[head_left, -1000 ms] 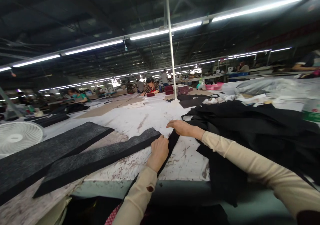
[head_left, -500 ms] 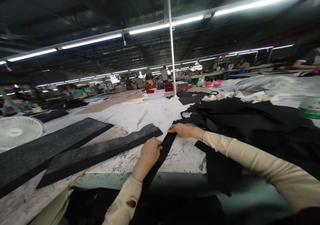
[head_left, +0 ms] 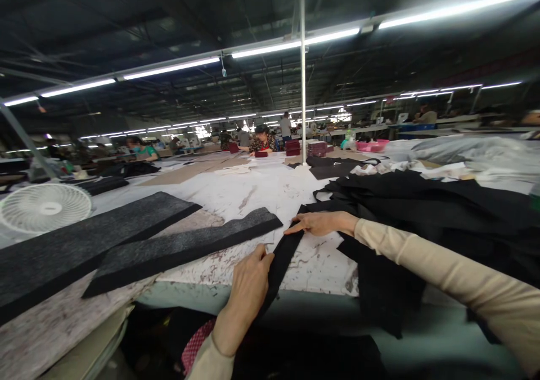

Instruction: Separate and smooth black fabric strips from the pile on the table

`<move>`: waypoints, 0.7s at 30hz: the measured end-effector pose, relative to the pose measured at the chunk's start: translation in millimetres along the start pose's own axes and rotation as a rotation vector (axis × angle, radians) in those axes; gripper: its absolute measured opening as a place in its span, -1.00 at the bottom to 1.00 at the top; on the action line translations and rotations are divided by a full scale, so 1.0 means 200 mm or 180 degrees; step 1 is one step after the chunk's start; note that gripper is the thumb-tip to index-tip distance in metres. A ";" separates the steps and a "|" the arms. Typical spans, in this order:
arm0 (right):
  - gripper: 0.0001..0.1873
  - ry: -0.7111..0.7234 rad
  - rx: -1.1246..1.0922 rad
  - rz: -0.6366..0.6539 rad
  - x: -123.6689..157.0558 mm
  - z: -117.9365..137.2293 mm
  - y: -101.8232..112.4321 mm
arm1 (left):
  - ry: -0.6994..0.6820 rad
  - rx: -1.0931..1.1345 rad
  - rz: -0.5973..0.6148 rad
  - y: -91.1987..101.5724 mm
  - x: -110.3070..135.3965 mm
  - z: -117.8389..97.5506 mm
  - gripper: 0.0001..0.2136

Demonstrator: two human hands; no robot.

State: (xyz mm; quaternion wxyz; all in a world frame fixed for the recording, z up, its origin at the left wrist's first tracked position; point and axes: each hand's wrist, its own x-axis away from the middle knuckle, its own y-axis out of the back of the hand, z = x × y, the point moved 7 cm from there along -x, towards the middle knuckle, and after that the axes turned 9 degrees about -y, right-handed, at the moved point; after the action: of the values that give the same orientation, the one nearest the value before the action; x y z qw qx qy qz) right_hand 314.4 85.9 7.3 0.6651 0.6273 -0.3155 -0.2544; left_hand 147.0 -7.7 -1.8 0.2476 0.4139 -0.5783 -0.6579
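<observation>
1. The black strip (head_left: pixel 287 256) lies on the table (head_left: pixel 324 270), directly in front of the person, in the space between the two hands.
2. Its long axis runs on a slant: the far end is up by the right hand (head_left: pixel 323 223), and the near part comes back toward the body and drops past the table's front edge.
3. The left hand (head_left: pixel 248 281) is the nearer to the body. It sits at the left side of the strip, about midway along what shows, its grip drawn together on that long edge with thumb and fingers bunched.
4. The right hand reaches in from the right, across the strip's far part, fingertips over the upper left edge. Its grip is hard to read: the undersides of the fingers are hidden, so I cannot tell whether they pinch the cloth or only rest on it.
5. Left of the strip, a grey-topped piece (head_left: pixel 189 242) points its narrow end toward the right fingertips, just apart from the strip.
6. Right of it, a heap of black cloth (head_left: pixel 442 205) spreads beneath the right forearm.
</observation>
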 end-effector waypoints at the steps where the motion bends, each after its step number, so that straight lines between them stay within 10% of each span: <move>1: -0.20 -0.0037 0.0066 -0.0002 0.00 0.01 0.00 | -0.0022 -0.0029 0.0027 0.00 0.00 -0.01 -0.66; 16: -0.20 0.0221 -0.0514 0.0141 0.08 0.30 0.03 | -0.0027 -0.0148 -0.0021 0.01 0.05 -0.01 -0.69; 21: -0.12 0.0077 -0.0719 0.0102 0.04 0.17 -0.03 | 0.0445 0.0351 -0.0237 0.03 0.12 0.04 -0.73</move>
State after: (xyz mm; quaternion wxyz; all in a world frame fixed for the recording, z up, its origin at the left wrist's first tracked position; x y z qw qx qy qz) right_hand 295.1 56.2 3.6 0.7392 0.5463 -0.2868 -0.2700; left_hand 126.0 -23.9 -2.9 0.2396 0.4931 -0.5792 -0.6033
